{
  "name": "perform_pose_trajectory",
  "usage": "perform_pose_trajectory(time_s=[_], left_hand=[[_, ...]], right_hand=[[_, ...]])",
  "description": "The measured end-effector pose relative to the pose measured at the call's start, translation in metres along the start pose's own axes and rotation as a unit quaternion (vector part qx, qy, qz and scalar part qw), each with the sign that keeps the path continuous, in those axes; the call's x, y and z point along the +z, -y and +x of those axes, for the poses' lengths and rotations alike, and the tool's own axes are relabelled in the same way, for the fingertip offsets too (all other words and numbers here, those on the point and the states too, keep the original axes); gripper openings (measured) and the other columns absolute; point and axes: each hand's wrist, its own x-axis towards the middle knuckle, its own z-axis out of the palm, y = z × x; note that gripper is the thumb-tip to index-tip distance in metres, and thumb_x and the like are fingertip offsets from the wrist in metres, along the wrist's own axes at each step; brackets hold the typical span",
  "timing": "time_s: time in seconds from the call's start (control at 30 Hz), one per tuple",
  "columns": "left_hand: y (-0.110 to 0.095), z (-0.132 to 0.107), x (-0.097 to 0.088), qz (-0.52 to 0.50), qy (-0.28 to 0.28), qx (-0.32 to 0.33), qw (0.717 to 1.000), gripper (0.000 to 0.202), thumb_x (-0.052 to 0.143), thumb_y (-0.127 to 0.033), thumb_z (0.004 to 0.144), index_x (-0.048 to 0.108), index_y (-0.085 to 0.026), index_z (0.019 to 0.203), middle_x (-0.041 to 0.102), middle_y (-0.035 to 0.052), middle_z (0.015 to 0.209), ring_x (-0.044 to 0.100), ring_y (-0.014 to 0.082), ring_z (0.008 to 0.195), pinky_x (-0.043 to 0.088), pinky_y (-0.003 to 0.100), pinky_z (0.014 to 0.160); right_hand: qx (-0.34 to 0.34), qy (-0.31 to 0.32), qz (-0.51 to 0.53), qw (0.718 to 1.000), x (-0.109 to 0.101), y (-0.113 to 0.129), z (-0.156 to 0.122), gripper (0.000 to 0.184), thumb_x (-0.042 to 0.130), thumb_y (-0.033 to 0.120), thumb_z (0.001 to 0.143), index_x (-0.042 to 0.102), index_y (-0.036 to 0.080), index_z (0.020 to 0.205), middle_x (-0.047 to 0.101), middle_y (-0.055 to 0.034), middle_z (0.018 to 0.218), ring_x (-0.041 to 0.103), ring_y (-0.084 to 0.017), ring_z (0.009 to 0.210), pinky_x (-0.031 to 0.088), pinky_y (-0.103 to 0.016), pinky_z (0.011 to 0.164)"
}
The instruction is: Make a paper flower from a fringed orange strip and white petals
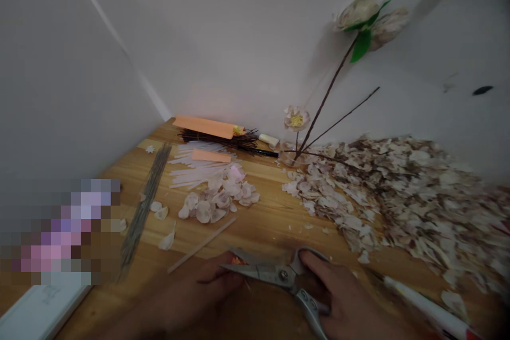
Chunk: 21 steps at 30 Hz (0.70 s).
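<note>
My right hand [342, 297] is wrapped round the handles of metal scissors [283, 274], whose blades point left and stand apart. At the blade tips, my left hand [207, 284] is closed in a pinch. A small orange frilled piece [239, 261] shows at its fingertips, between the blades; its kind is too small to make out. Just beyond the left hand, a thin pale strip [202, 244] lies slantwise on the wooden table [274, 207]. A pile of pale petals [219, 199] lies farther back.
Dried petals [422, 207] heap up along the right. Flower stems [329, 93] stand in a clear holder [292, 154] by the wall. Thin wires [147, 202], pale strips [187, 176] and dark twigs [219, 139] lie left and back. A white tube [430, 308] lies at right front.
</note>
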Motion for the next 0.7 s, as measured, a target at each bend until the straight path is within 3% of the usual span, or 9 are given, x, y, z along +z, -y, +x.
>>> perform_pose_trajectory(time_s=[0.17, 0.33, 0.47, 0.7], left_hand=[[-0.001, 0.000, 0.002, -0.003, -0.013, -0.012, 1.000, 0.021, 0.047, -0.035, 0.085, 0.066, -0.029, 0.090, 0.062, -0.0025, 0.089, 0.052, 0.0182, 0.089, 0.033, 0.032, 0.089], [0.001, -0.001, 0.003, -0.004, -0.029, -0.027, 0.999, 0.026, 0.046, -0.040, 0.085, 0.068, -0.025, 0.084, 0.063, -0.0005, 0.079, 0.052, 0.0200, 0.085, 0.036, 0.031, 0.082], [0.002, -0.001, 0.002, -0.003, -0.013, -0.030, 0.999, 0.027, 0.047, -0.041, 0.084, 0.067, -0.023, 0.085, 0.062, -0.0003, 0.083, 0.051, 0.0186, 0.083, 0.037, 0.029, 0.079], [-0.004, -0.002, 0.000, -0.024, 0.009, -0.051, 0.998, 0.028, 0.046, -0.044, 0.084, 0.063, -0.022, 0.081, 0.051, -0.0027, 0.071, 0.045, 0.0143, 0.071, 0.036, 0.024, 0.067]], right_hand=[[0.002, 0.011, -0.040, 0.999, -0.006, 0.002, 0.003, 0.020, 0.057, 0.014, 0.060, 0.054, 0.025, 0.077, 0.065, 0.0013, 0.072, 0.057, -0.017, 0.064, 0.037, -0.024, 0.055], [0.000, 0.025, -0.067, 0.997, -0.008, 0.002, 0.002, 0.018, 0.055, 0.013, 0.060, 0.054, 0.022, 0.075, 0.062, 0.0017, 0.069, 0.054, -0.015, 0.059, 0.031, -0.023, 0.051], [0.002, 0.033, -0.082, 0.996, -0.009, 0.002, 0.001, 0.016, 0.056, 0.012, 0.061, 0.053, 0.022, 0.073, 0.061, 0.0026, 0.065, 0.052, -0.014, 0.055, 0.028, -0.022, 0.049], [0.018, 0.042, -0.087, 0.995, -0.015, -0.004, 0.001, 0.016, 0.058, 0.012, 0.060, 0.051, 0.023, 0.069, 0.060, 0.0042, 0.063, 0.052, -0.014, 0.057, 0.030, -0.022, 0.050]])
